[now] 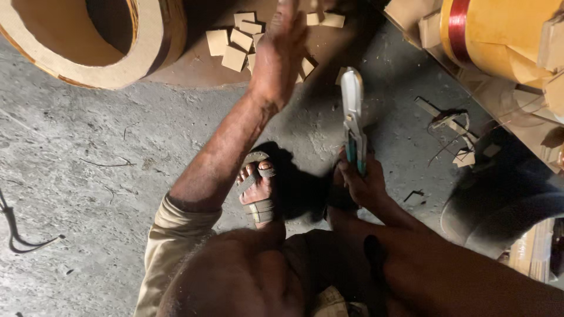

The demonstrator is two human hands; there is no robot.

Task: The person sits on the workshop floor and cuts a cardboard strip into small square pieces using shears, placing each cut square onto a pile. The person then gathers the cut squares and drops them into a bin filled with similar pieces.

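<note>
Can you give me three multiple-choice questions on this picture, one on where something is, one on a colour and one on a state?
1. Where do the small card squares lie?
A. on a brown sheet by the left hand
B. inside the big ring
C. on the foot

2. What colour are the handles of the cutters?
A. red
B. teal
C. yellow

3. What is the right hand doing?
A. lying flat on the floor
B. holding the cutters by their handles
C. holding a card square

Answers:
1. A, they sit scattered beside the reaching hand.
2. B, teal shows just above the fist.
3. B, the grip closes round the handles, blades upward.
</note>
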